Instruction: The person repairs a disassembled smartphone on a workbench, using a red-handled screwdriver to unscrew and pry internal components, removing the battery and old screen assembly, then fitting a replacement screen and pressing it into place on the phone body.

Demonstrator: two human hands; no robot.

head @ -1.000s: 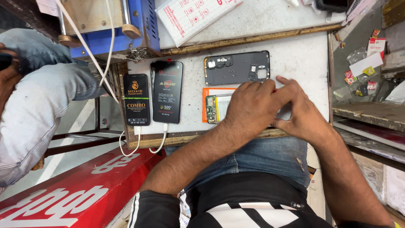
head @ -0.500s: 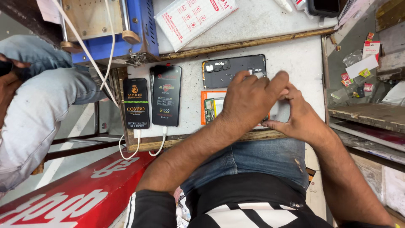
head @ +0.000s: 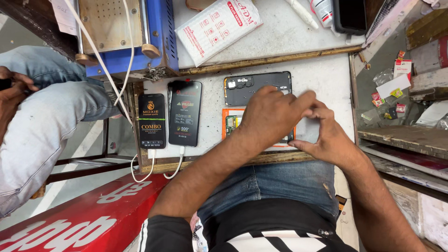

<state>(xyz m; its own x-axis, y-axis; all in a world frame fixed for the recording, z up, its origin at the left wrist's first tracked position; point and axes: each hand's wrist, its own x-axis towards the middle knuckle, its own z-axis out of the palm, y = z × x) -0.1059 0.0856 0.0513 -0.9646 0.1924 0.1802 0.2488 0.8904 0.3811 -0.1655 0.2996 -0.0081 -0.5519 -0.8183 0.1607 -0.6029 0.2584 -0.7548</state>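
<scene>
Pressing on opened orange-framed phone (head: 232, 122) mid-frame on desk (head: 326, 79): your left hand (head: 273, 116) and right hand (head: 329, 135) both grasping it. Next: steady, even fingertip pressure.

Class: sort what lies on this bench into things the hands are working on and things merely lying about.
In hand: left hand and right hand on the opened phone in its orange frame; black back cover.

Lying about: two plugged-in phones, white packet, blue machine.

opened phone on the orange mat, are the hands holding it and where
Both hands rest on the opened phone: the left hand covers its middle, the right hand is at its right end. Whether the fingers actually grip it cannot be told; the left hand hides the contact.
</scene>
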